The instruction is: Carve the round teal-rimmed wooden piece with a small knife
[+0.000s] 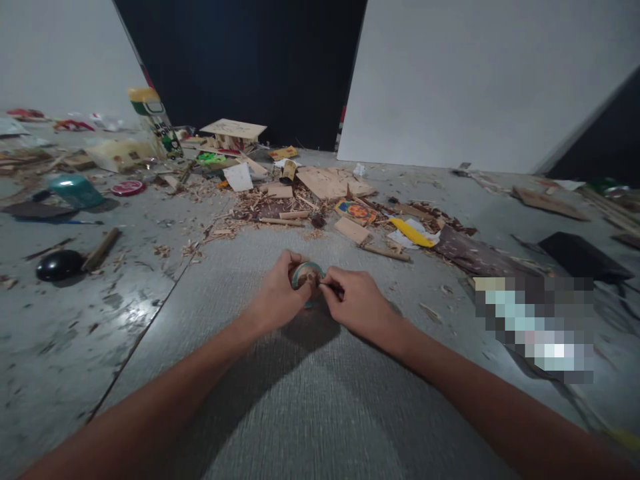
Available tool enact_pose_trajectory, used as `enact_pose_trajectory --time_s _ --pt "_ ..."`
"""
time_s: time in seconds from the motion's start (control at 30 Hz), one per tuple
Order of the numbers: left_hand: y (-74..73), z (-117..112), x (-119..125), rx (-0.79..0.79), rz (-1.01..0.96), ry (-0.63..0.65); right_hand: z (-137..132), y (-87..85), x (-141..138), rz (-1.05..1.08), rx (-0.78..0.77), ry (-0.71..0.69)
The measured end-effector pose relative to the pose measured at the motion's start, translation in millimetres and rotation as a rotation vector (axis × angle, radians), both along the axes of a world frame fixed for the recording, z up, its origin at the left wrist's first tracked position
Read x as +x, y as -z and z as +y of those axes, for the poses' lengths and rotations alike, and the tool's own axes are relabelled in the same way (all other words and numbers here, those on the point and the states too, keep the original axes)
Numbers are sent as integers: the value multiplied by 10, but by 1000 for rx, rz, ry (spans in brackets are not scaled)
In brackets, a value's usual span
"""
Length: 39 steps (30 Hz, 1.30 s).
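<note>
My left hand (277,293) is closed round a small teal roll of tape (306,271), held upright just above the grey floor mat (300,400). My right hand (356,301) is pinched at the roll's right edge, thumb and forefinger pressed together on something thin that I cannot make out. Both forearms reach in from the bottom of the view and meet at the roll.
Wood scraps and shavings (280,200) litter the floor ahead, with a small wooden model (233,131), a yellow strip (413,232) and a printed card (356,211). A teal container (76,190) and black round object (59,265) lie left; a dark flat item (583,257) right.
</note>
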<state>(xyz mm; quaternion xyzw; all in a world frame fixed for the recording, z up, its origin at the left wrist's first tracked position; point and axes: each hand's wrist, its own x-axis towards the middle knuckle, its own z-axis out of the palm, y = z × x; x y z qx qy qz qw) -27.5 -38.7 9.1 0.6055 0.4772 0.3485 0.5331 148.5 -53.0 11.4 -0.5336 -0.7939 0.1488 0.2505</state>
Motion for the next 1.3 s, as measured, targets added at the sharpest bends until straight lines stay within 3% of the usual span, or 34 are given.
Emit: enact_pose_trajectory --time_s 0.1,0.3,0.4,0.5,0.67,0.8,1.0,1.3 --pt "23 25 -26 35 46 -47 8 2 -15 5 2 -17" --pt "-42 -17 -17 147 57 32 -128 -7 -103 63 -58 -107" --pt "-53 -18 -22 139 118 26 -150 -32 -114 85 -97 -137" --pt "-40 25 -47 85 0 -37 -106 -52 -86 90 -81 -131" --pt "-33 59 -63 64 19 94 -52 -57 -42 96 -88 -172" --pt "-19 46 -51 135 -13 169 -36 -50 -31 46 -46 -148" --pt "23 66 -45 180 2 82 -77 1 -117 32 -4 -102" --pt "80 64 -16 184 -46 70 -47 9 -132 78 -28 -33"
